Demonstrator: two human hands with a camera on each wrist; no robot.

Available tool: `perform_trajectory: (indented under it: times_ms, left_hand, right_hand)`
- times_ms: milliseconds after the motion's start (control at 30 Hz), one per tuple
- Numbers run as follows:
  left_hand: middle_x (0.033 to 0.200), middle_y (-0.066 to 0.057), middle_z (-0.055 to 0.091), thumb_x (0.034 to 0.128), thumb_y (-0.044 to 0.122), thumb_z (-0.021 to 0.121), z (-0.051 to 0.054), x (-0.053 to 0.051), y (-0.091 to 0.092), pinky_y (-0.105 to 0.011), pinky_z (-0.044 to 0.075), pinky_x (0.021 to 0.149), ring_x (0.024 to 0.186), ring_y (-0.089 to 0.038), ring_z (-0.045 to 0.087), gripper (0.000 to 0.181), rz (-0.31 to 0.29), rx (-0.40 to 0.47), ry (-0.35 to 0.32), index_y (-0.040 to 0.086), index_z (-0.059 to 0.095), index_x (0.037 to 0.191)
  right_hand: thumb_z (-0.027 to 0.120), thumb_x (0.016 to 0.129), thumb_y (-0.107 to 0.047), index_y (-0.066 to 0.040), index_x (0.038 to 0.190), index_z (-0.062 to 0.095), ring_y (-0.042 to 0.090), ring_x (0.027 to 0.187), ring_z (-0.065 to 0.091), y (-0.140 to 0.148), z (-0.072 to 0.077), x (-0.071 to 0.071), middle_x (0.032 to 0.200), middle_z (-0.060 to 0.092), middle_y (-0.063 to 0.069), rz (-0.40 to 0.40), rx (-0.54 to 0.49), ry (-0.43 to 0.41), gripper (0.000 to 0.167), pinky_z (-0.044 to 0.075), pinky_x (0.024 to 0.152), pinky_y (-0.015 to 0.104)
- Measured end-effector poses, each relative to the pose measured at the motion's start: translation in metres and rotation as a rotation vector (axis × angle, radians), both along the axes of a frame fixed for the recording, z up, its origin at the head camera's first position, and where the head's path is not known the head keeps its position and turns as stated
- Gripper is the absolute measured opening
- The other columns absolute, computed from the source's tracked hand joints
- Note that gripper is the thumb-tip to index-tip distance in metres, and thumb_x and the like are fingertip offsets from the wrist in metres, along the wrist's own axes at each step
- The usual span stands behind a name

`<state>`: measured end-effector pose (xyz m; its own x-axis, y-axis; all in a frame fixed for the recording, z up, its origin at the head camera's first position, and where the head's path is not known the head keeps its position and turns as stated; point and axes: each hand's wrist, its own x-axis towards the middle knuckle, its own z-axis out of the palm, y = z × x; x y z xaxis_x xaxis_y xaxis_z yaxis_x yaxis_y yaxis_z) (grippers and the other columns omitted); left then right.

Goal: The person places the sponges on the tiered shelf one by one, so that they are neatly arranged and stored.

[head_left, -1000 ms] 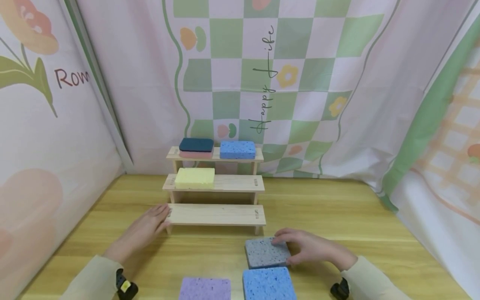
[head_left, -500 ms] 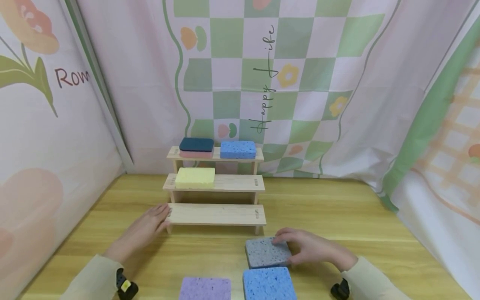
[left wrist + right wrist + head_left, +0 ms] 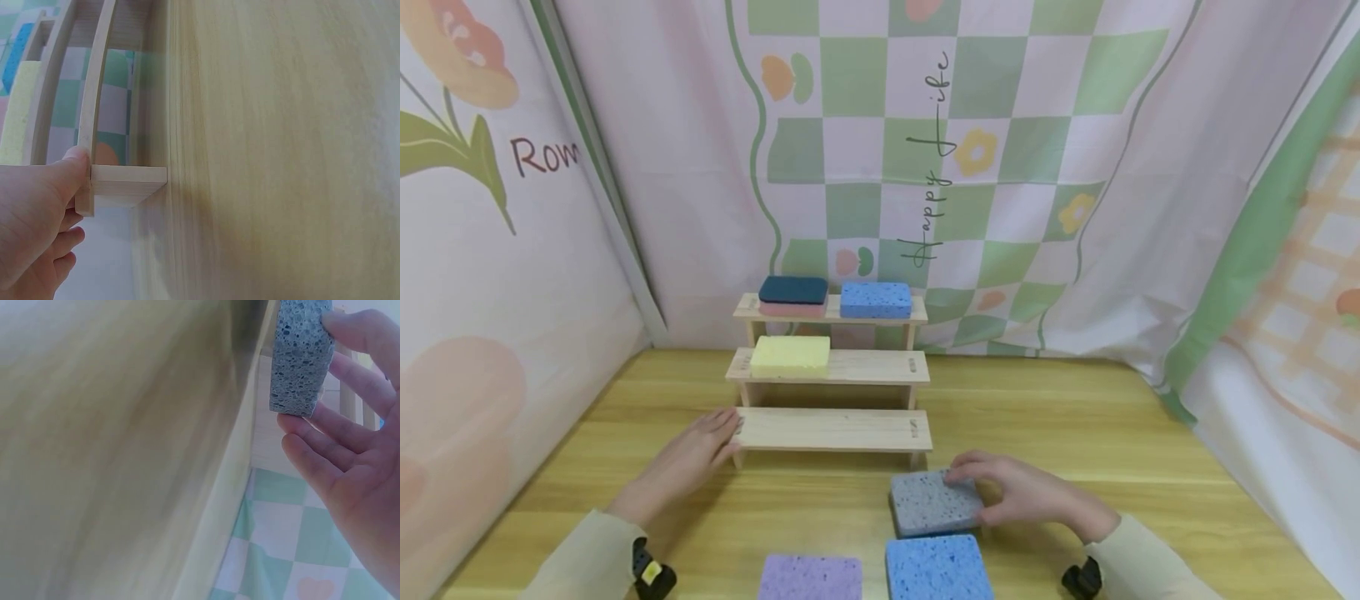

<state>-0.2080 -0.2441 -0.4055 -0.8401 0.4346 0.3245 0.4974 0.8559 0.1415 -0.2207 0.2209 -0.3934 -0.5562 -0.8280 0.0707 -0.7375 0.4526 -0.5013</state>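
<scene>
The left hand (image 3: 688,462) grips the left end of the lowest step of a wooden three-step rack (image 3: 835,429); in the left wrist view its thumb lies on the edge of the board (image 3: 94,94), other fingers beneath. At the right, the right hand (image 3: 1030,496) holds a grey speckled sponge (image 3: 932,502) between thumb and fingers, by its right side. The right wrist view shows the grey sponge (image 3: 300,359) pinched in the right hand (image 3: 356,419). Just in front of it lies a blue sponge (image 3: 938,568), with a purple sponge (image 3: 811,577) to the left.
On the top step are a dark-topped pink sponge (image 3: 793,292) and a blue sponge (image 3: 876,300). A yellow sponge (image 3: 790,356) rests at the left of the middle step. Printed curtains (image 3: 685,167) stand behind and beside the wooden table (image 3: 1037,417).
The right hand and the grey sponge have shifted very slightly, the sponge's far edge now a little higher. The left hand and the rack are unmoved.
</scene>
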Motion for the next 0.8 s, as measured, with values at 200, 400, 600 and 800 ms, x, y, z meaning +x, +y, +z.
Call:
perform_trajectory:
  times_ms: [200,400,600,800]
  left_hand:
    - [0.130,-0.030,0.043,0.0914,0.013,0.058,0.001,0.000,0.000,-0.053,0.031,0.101,0.119,-0.045,0.041,0.043,-0.002,0.002,0.008,-0.015,0.049,0.123]
    - [0.130,-0.030,0.043,0.0919,0.013,0.057,0.001,0.001,0.000,-0.054,0.030,0.101,0.120,-0.045,0.040,0.043,-0.003,0.003,0.003,-0.015,0.049,0.123]
    - [0.129,-0.031,0.044,0.0912,0.013,0.058,0.001,0.001,0.000,-0.054,0.031,0.101,0.119,-0.045,0.041,0.043,-0.009,0.009,0.014,-0.015,0.049,0.122]
    - [0.128,-0.031,0.045,0.0918,0.015,0.057,0.003,0.002,0.001,-0.055,0.031,0.100,0.118,-0.046,0.041,0.043,-0.011,0.014,0.009,-0.015,0.050,0.121]
  right_hand:
    - [0.069,0.081,-0.015,-0.013,0.124,0.058,0.032,0.113,0.049,-0.001,0.006,0.000,0.126,0.049,0.017,0.001,-0.007,0.012,0.044,0.048,0.088,0.041]
    - [0.070,0.079,-0.014,-0.011,0.123,0.059,0.035,0.111,0.050,-0.004,0.014,0.001,0.125,0.050,0.020,0.012,-0.028,0.062,0.046,0.047,0.087,0.046]
    - [0.070,0.079,-0.014,-0.011,0.124,0.057,0.035,0.111,0.050,-0.007,0.022,0.000,0.126,0.049,0.019,0.013,-0.039,0.073,0.047,0.047,0.087,0.049]
    - [0.069,0.080,-0.012,-0.011,0.126,0.056,0.035,0.113,0.049,-0.011,0.033,-0.004,0.128,0.048,0.018,-0.003,-0.035,0.065,0.048,0.046,0.088,0.049]
